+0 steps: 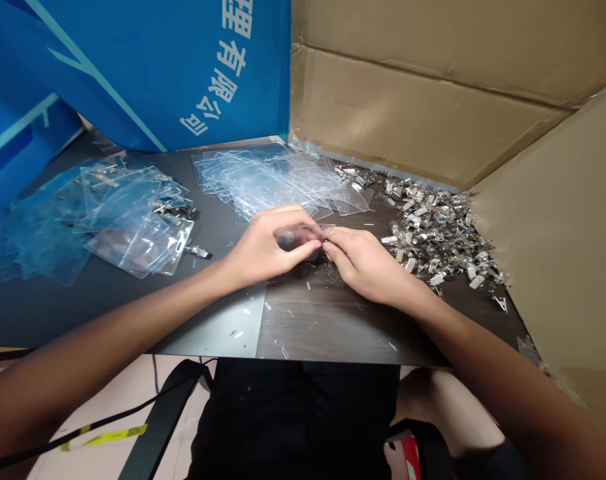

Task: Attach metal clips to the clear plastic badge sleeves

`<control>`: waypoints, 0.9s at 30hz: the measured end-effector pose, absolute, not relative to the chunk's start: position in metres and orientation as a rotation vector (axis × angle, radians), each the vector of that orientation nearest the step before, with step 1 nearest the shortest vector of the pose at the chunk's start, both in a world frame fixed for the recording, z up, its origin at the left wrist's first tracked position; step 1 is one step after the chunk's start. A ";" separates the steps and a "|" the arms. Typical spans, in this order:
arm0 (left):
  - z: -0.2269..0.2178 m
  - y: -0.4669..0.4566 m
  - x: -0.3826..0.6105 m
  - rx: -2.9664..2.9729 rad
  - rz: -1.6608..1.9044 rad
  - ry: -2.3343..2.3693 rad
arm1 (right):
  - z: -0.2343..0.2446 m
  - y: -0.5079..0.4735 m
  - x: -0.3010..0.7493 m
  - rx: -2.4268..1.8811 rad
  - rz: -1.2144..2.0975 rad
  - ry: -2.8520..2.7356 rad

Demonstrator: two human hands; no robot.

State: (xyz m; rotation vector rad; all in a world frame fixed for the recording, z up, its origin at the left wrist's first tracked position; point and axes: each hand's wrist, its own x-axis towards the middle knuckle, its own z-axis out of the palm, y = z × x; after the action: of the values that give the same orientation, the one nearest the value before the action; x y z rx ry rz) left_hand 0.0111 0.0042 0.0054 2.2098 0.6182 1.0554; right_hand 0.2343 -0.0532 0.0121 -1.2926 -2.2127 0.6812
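My left hand and my right hand meet above the table, with their fingertips pinching a small clear plastic sleeve. A small metal piece shows at the sleeve's right end, between my right fingertips, though the fingers hide most of it. Behind my hands lies a spread of flat clear plastic sleeves. A heap of silvery metal clips lies to the right of my right hand. To the left of my left hand, more clear sleeves lie in a pile, with some clips among them.
Tiny clear plastic strips are scattered on the dark wood-grain table in front of my hands. Brown cardboard panels stand at the back and right, and a blue printed box at the back left. A yellow-tagged strap hangs below the table edge.
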 end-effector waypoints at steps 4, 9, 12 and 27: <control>0.008 0.004 0.012 2.165 1.006 0.671 | 0.013 -0.052 0.234 -1.311 0.676 -2.183; 0.009 0.005 0.013 2.010 0.943 0.714 | 0.013 -0.052 0.235 -1.314 0.675 -2.161; 0.008 0.005 0.013 1.916 0.910 0.709 | 0.011 -0.051 0.236 -1.315 0.665 -2.152; 0.027 0.049 -0.011 1.645 1.239 0.907 | 0.005 -0.029 0.256 -1.544 0.488 -1.977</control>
State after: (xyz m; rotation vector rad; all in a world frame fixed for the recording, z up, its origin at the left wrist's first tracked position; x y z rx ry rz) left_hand -0.0107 0.0489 0.0271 1.6445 0.9066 1.2385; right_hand 0.2561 -0.0291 0.0054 -1.5439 -1.9765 0.4883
